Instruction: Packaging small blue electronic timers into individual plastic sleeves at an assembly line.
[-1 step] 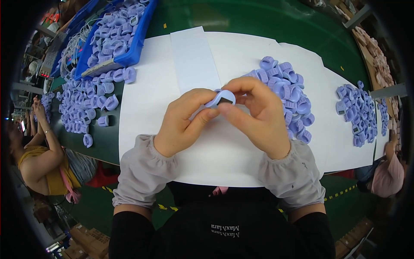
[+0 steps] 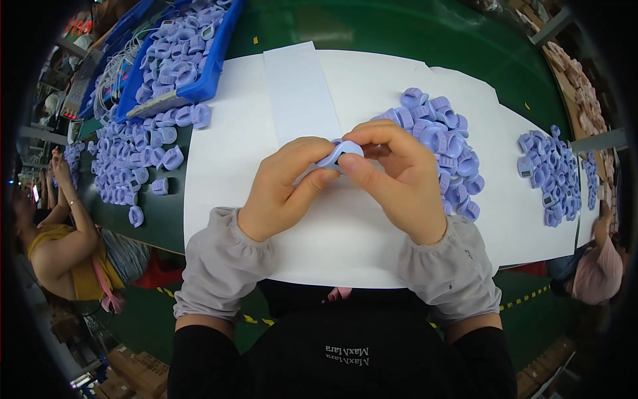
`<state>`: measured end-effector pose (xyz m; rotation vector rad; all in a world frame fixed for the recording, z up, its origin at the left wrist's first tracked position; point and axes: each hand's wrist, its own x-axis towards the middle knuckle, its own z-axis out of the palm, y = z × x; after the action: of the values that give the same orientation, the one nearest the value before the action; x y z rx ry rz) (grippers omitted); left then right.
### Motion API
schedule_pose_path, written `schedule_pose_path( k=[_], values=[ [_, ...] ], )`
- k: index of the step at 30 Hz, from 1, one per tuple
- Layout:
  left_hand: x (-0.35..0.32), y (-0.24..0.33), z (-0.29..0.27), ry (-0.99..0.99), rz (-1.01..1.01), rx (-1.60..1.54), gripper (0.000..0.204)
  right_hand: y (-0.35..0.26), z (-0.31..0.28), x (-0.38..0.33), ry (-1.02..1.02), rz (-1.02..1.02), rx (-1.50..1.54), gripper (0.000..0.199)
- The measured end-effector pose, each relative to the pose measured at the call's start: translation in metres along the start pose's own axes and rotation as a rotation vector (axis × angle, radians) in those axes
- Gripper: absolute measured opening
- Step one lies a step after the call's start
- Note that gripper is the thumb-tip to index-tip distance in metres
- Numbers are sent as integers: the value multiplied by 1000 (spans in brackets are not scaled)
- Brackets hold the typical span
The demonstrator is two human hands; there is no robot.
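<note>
A small lavender plastic piece [image 2: 344, 150], rounded and curved, is held up between both hands above the middle of the white sheet [image 2: 312, 249]. A dark patch shows on its near face, partly covered by a thumb. The left hand [image 2: 279, 189] pinches the piece's left end between thumb and forefinger, its other fingers curled in. The right hand [image 2: 405, 179] grips the other end, thumb against the near face and forefinger along the top. Grey sleeve covers [image 2: 222, 256] wrap both forearms.

Just beyond the hands, a pale paper strip [image 2: 302, 93] lies on the white sheet. Near the right hand is a heap of similar lavender pieces [image 2: 438, 136], and well apart to its right sits a second heap [image 2: 555, 176].

To the left, where the dark green bench [image 2: 166, 216] shows, many more loose pieces [image 2: 136, 159] are spread beside a blue bin [image 2: 214, 70] full of the same kind. White cables [image 2: 114, 74] lie bunched left of the bin. Farther out, a person in a yellow top [image 2: 86, 266] is at the left and a person in pink [image 2: 598, 269] at the right. Cardboard boxes [image 2: 136, 372] stand at the lower left.
</note>
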<state>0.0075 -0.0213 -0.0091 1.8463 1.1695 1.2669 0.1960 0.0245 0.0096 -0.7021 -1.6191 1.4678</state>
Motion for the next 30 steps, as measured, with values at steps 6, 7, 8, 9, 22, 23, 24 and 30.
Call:
schedule_pose_path(
  k=[6,7,8,9,22,23,24,30],
  values=[
    [1,-5,-5,69,177,137,29,-6,2,-1,8,87,62,38],
    [1,-6,-8,89,240,284,32,-5,6,-1,3,79,63,38],
    [2,-6,-10,107,306,427,35,-1,9,-1,4,-1,45,38],
    [3,-2,-10,109,315,430,35,3,10,-1,5,-83,27,37],
    [-1,-2,-9,110,-79,6,9,0,17,2,97,-511,-526,26],
    [1,-3,-8,107,55,212,7,2,13,1,131,-537,-616,20],
    [1,-4,-6,121,105,250,9,0,12,1,121,-563,-586,20],
    [2,7,-10,79,271,489,12,-1,7,-4,112,-595,-778,16]
  ],
)
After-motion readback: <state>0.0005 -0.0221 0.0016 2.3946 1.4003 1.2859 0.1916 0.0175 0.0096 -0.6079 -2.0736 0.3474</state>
